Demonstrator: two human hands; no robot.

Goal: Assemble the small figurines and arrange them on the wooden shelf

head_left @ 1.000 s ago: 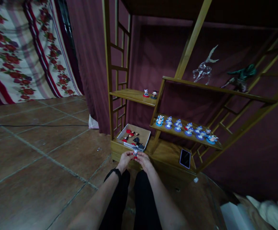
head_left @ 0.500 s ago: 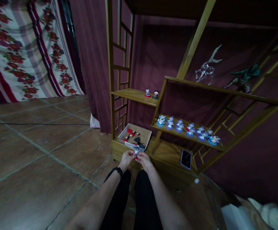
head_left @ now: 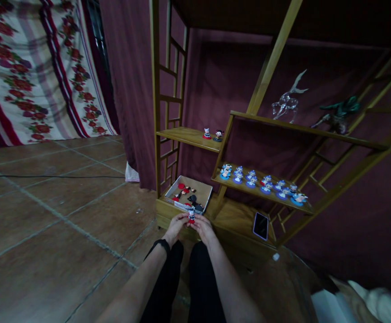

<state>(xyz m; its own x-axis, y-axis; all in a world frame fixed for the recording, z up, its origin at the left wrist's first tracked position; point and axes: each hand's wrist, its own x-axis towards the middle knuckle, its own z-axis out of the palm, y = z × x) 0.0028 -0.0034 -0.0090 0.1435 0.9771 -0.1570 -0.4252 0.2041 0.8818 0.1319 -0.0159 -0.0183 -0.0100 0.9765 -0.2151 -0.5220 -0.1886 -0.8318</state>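
Between my two hands is a small figurine (head_left: pixel 191 216) with a white head and a red base, held upright. My left hand (head_left: pixel 177 226) pinches it from the left, and my right hand (head_left: pixel 204 226) grips its right side. Just beyond my fingers, a shallow cardboard box (head_left: pixel 200 184) holds several red and dark figurines lying loose. Higher up on the left shelf stand a white figurine on a red base (head_left: pixel 206 133) and a dark-haired figurine (head_left: pixel 218 135), side by side.
A wooden display shelf (head_left: pixel 235 211) fills the space ahead. Several blue and purple figurines (head_left: pixel 252 179) line its middle board. A phone (head_left: pixel 260 225) lies on the bottom board. Above are a clear deer ornament (head_left: pixel 287 105) and a green statue (head_left: pixel 340 114). A cable (head_left: pixel 54 176) crosses the tiled floor.
The figurine between my hands now shows more of its body and red base. Both hands keep hold of it in nearly the same place. The view has shifted slightly.
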